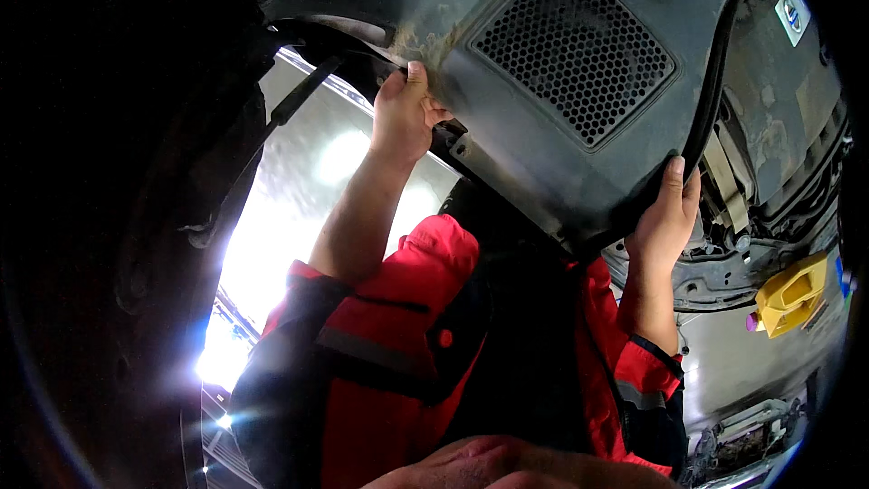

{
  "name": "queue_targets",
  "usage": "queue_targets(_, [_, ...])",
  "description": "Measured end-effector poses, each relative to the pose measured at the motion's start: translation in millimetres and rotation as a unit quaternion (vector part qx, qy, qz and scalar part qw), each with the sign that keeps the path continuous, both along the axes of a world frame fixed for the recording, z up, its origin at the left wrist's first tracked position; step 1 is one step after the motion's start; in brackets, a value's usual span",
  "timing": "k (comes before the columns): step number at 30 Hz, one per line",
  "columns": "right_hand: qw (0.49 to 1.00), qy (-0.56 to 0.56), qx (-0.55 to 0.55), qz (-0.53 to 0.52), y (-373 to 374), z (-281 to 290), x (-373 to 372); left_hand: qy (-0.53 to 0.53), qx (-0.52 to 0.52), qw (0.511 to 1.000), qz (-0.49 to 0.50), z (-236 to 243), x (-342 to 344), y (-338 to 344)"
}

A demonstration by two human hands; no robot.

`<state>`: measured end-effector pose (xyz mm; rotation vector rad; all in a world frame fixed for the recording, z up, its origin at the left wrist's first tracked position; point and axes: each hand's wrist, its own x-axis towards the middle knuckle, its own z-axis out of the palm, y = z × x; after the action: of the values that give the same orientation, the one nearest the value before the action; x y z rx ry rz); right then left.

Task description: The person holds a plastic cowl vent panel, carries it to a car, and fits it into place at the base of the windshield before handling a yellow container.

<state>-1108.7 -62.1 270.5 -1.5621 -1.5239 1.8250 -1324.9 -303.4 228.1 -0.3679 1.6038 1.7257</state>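
A large grey plastic panel [507, 122] with a square honeycomb grille [579, 50] fills the upper middle, tilted. Dirt streaks mark its left side, and a black edge strip [712, 104] runs down its right side. My left hand [403, 122] grips the panel's left edge, thumb pointing up; some of its fingers are hidden. At the lower right corner, my right hand [663, 222] is closed on the edge, its thumb on the near side and the other fingers mostly out of sight behind.
Vehicle parts with brackets [724, 181] lie close beyond my right hand. Lower right, a yellow jug [794, 297] with a purple cap shows. A dark rod [303, 95] slants left of my left hand, before a glaring bright surface. The far left is black.
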Motion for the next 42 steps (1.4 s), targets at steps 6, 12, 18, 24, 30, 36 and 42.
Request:
queue_targets(6, [0.997, -0.058, 0.000, 0.050, 4, 16, 4, -0.018, 0.036, 0.999, -0.009, 17, 4, 2])
queue_targets(12, [0.997, -0.059, 0.014, 0.039, 5, 18, -1, -0.037, 0.027, 0.999, -0.019, 27, -4, -6])
queue_targets(18, [0.999, -0.023, 0.004, 0.025, 3, 3, 2, 0.282, -0.497, 0.763, -0.302, 66, 9, 19])
queue_targets(24, [1.000, -0.008, -0.004, 0.018, 1, 5, -1, 0.649, -0.338, 0.617, -0.289, 80, -65, 94])
queue_targets(30, [0.999, 0.026, -0.035, 0.000, 5, -1, -5, 0.569, -0.406, 0.628, -0.342, 60, -85, 134])
queue_targets(36, [0.996, 0.063, -0.053, -0.026, -1, -2, -7, 0.557, -0.444, 0.604, -0.357, 72, -81, 146])
queue_targets(42, [0.984, 0.146, -0.103, -0.025, 2, 7, -4, 0.552, -0.448, 0.622, -0.328, 67, -84, 153])
